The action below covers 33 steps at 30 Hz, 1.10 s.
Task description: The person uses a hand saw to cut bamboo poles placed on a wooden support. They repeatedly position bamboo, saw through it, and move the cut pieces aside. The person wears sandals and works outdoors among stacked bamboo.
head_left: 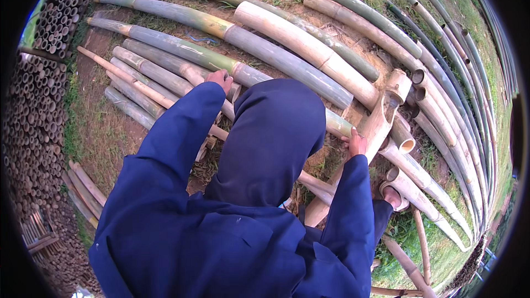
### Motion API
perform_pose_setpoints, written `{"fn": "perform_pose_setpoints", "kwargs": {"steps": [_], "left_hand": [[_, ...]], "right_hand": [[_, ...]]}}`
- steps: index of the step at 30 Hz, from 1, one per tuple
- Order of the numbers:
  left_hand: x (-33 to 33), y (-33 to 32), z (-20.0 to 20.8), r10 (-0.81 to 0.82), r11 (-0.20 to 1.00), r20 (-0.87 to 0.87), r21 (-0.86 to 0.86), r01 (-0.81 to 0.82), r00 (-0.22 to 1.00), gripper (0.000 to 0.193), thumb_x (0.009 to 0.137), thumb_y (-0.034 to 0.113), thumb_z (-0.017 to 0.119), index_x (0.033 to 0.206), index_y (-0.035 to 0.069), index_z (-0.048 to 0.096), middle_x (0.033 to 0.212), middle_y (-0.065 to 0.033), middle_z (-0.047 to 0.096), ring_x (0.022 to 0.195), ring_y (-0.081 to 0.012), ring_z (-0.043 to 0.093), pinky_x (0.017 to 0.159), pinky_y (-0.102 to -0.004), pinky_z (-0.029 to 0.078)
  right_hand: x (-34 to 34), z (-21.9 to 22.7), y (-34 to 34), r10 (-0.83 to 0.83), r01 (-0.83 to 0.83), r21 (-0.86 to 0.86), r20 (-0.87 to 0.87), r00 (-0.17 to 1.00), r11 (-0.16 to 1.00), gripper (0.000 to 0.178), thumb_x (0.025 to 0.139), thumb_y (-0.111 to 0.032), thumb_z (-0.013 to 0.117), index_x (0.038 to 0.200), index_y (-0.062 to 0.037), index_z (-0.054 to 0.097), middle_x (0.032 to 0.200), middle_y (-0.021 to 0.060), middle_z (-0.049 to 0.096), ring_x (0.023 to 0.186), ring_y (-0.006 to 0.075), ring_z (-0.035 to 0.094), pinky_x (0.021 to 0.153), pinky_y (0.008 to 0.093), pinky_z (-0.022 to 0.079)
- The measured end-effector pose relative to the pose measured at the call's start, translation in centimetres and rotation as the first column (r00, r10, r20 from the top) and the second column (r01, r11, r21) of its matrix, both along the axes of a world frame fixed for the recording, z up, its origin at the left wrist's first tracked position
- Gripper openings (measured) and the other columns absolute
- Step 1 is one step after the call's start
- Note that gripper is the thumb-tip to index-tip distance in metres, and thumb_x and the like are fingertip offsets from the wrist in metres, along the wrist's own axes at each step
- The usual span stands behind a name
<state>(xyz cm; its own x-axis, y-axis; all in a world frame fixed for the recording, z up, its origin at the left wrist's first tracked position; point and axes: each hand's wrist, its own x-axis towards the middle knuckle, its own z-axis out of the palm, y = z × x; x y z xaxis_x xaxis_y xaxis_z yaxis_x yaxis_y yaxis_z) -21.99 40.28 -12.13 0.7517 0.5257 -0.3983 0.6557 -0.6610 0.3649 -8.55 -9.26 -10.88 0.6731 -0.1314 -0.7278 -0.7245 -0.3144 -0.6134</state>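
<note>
A long grey-green bamboo pole (182, 46) crosses in front of me from the far left, passes behind my dark blue hood and comes out at the right. On its near side my left hand (220, 79) is closed with curled fingers against it. My right hand (356, 142) is closed around the pole's right end, thumb on top. Right beside that hand leans a thick pale bamboo post (379, 124) with a cut-out notch near its top. The hood and my sleeves hide the middle of the pole.
Thicker bamboo poles (287, 60) lie beyond, roughly alongside. Shorter poles (157, 77) are bunched at the left. More long poles (441, 127) fan out at the right, near a foot (393, 197). Stacked cut bamboo (36, 121) fills the far left.
</note>
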Motion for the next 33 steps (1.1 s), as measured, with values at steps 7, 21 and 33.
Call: {"fn": "perform_pose_setpoints", "kwargs": {"steps": [7, 21, 33], "left_hand": [[1.2, 8.0, -4.5, 0.986, 0.114, 0.038, -0.866, -0.486, 0.163, 0.075, 0.091, 0.051, 0.069, 0.141, 0.0, 0.047, 0.128, -0.0352, 0.059, 0.124, -0.0436, 0.06, 0.101, -0.051, 0.051], [6.5, 3.9, 1.6, 0.968, -0.126, -0.141, -0.989, -0.082, 0.207, 0.049, 0.088, 0.039, 0.079, 0.127, 0.014, 0.061, 0.115, -0.0071, 0.068, 0.102, -0.0254, 0.068, 0.091, -0.0454, 0.057], [10.1, -0.9, 10.1, 0.95, -0.023, -0.038, -0.998, -0.051, 0.311, 0.07, 0.084, 0.043, 0.085, 0.138, 0.011, 0.055, 0.127, -0.0072, 0.062, 0.117, -0.026, 0.058, 0.103, -0.0406, 0.047]], "right_hand": [[5.0, 5.0, 0.2, -0.156, 0.177, -0.028, 0.348, 0.925, 0.984, 0.02, 0.088, -0.012, 0.076, 0.093, 0.0061, 0.07, 0.069, 0.0085, 0.064, 0.05, 0.0128, 0.053, 0.048, 0.0288, 0.038], [-2.6, 9.8, -7.0, -0.429, 0.271, 0.372, 0.456, 0.78, 0.888, 0.015, 0.099, -0.013, 0.067, 0.109, -0.0025, 0.065, 0.085, 0.0019, 0.067, 0.059, 0.0072, 0.058, 0.042, 0.018, 0.034], [-4.4, 14.5, -12.7, -0.506, 0.24, 0.529, 0.444, 0.739, 0.814, 0.013, 0.103, -0.02, 0.064, 0.112, -0.0099, 0.065, 0.093, 0.0039, 0.072, 0.071, 0.0105, 0.066, 0.045, 0.0204, 0.039]]}}
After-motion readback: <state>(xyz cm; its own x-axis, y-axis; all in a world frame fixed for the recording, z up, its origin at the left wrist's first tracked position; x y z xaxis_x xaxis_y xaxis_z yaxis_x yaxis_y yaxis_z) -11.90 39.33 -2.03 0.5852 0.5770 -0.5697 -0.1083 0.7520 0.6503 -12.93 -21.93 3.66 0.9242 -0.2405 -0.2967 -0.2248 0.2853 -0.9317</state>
